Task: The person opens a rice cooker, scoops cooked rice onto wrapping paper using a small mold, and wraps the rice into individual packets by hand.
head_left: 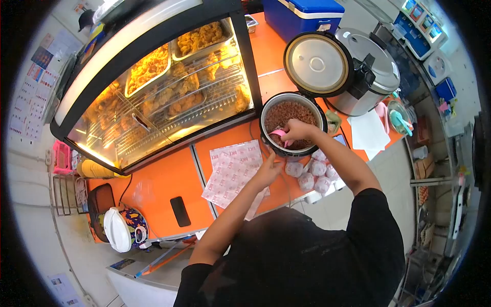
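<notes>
My right hand (pixel 296 131) is closed around the handle of a pink rice scoop (pixel 279 133), whose end is in the reddish-brown rice (pixel 290 111). The rice fills much of a round rice cooker (pixel 264 118) with its lid (pixel 318 64) raised. Fingers apart, my left hand (pixel 267 171) is at the near side of the cooker, by its outer wall; whether it touches is hard to tell. Printed wrapping paper (pixel 232 169) lies to the left of that hand. Several paper-wrapped bundles (pixel 307 180) sit by the cooker, below my right forearm.
A lit glass display case (pixel 169 102) with fried chicken stands at the left. Behind are a blue cooler box (pixel 307 18) and a second, closed cooker (pixel 368 56). A phone (pixel 180 211) and a small patterned cooker (pixel 125 229) are on the orange table (pixel 158 197).
</notes>
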